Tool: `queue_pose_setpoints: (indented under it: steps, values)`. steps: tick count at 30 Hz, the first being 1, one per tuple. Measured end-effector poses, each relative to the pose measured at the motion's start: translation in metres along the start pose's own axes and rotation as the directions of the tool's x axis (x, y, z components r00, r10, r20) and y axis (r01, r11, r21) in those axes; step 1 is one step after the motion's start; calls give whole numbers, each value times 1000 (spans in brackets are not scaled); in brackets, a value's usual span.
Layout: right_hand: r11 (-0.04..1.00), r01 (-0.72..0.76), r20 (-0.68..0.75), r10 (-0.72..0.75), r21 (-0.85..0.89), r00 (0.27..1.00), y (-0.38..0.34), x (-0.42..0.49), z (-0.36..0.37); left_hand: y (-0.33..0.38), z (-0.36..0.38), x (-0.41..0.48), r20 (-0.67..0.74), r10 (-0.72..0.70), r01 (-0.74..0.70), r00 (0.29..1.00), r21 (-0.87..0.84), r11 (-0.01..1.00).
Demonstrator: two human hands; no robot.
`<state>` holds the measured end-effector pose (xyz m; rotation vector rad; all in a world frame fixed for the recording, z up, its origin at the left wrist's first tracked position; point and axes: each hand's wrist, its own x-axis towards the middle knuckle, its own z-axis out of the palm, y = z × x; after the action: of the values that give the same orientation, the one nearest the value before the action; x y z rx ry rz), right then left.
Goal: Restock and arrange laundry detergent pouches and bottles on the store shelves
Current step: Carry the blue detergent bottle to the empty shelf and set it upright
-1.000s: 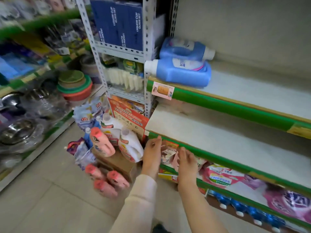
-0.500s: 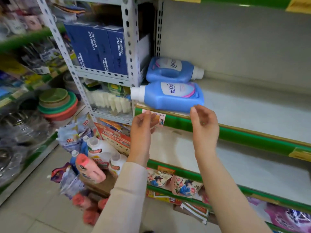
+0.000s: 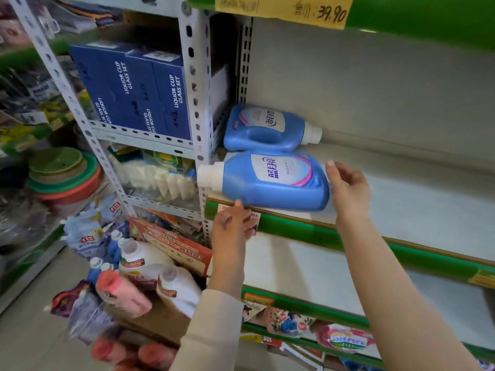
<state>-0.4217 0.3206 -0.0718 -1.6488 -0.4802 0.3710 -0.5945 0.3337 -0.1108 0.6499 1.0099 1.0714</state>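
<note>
front bottle [image 3: 273,180]: blue detergent bottle on its side at the front left corner of the upper shelf [image 3: 401,199], overhanging the green edge a bit
front bottle look: white cap [image 3: 207,174] points left, white label with dark blue characters and a pink curve faces up, handle side toward the edge
right hand [image 3: 348,188]: at the base end of the front bottle, thumb up; palm faces the base
right fingers [image 3: 338,195]: spread wide and only lightly bent, against or just beside the base; contact unclear, no wrap round the bottle
left hand [image 3: 233,226]: below the shelf edge, under the bottle's neck end, back of hand to camera
left fingers [image 3: 238,204]: loosely bent, holding nothing; one fingertip reaches the bottle's lower front edge
rear bottle [image 3: 265,127]: same blue kind, on its side just behind the front one, cap pointing right, touching or nearly touching it, against the back left corner
price tag [image 3: 253,218]: on the green shelf edge, partly behind the left hand
sleeve [image 3: 211,330]: cream, on the left arm; right arm bare
yellow label [image 3: 284,9]: on the shelf edge above, reads 39.90
blue boxes [image 3: 150,95]: LIQUOR CUP GLASS SET, on the white rack to the left
floor stock: white bottles [image 3: 144,261], pink bottle [image 3: 120,295] and pouches [image 3: 83,236] piled by a cardboard box [image 3: 158,322]
bottom shelf: printed pouches [image 3: 342,338] lying flat
</note>
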Motion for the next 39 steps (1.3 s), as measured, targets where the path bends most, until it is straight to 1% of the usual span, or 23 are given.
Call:
queue_pose_setpoints:
  steps: [3, 7, 10, 12, 16, 17, 20, 24, 29, 34, 36, 39]
  values:
    - [998, -60, 99, 63, -30, 993, -1, 21, 3, -1, 8, 3, -45, 46, -47, 998, -9, 999]
    - [990, -129, 260, 139, -55, 956, -3, 46, 6, -10, 19, 3, -181, 110, -111, 977, 2, 994]
    - [984, -172, 424, 178, -53, 888, -1, 65, 12, -16, 33, 3, -306, 170, -182, 937, -11, 983]
    - [979, -186, 511, 200, -79, 836, 2, 77, 18, -20, 44, 2, -394, 209, -234, 895, -17, 972]
    - [978, -159, 634, 211, -139, 744, 0, 98, 27, -26, 57, 3, -501, 243, -296, 830, -28, 955]
    - [980, -145, 653, 198, -135, 731, -1, 102, 29, -26, 60, 3, -517, 244, -301, 821, -29, 953]
    - [984, -124, 707, 176, -124, 685, -3, 110, 38, -28, 67, -1, -541, 267, -337, 798, -32, 941]
    - [979, -52, 754, 185, -196, 631, -9, 111, 45, -27, 75, -7, -534, 285, -352, 796, -26, 936]
    - [972, 3, 756, 180, -234, 629, -10, 109, 46, -25, 79, -10, -504, 290, -334, 814, 2, 942]
    - [975, 53, 788, 140, -214, 599, -9, 105, 44, -25, 80, -13, -470, 254, -277, 845, 21, 961]
    - [960, 99, 799, 159, -263, 580, -12, 105, 46, -25, 81, -12, -467, 237, -264, 852, 7, 964]
    - [900, 224, 824, 212, -374, 526, -19, 109, 51, -24, 82, -11, -496, 219, -244, 841, 13, 970]
